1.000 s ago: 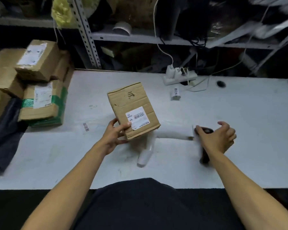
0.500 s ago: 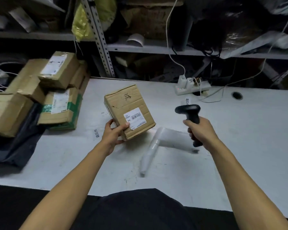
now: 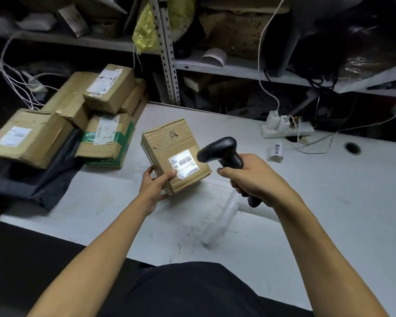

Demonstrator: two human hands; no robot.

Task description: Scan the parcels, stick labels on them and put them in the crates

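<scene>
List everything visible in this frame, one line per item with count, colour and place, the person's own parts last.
parcel in hand: 1, brown cardboard with a white barcode label, tilted above the table centre
scanner: 1, black, head pointed at the held parcel's label
stacked parcels: at least 5, brown cardboard, one with green tape, table's left end
black bag: 1, under the stack
table: 1, white, scuffed
clear plastic roll: 1, translucent, lying on the table below the scanner
power strip: 1, white, back edge, plugs in it
small label roll: 1, white, near the strip
shelving: grey metal, cluttered, behind
left hand: grips the parcel's lower corner
right hand: grips the scanner handle
</scene>
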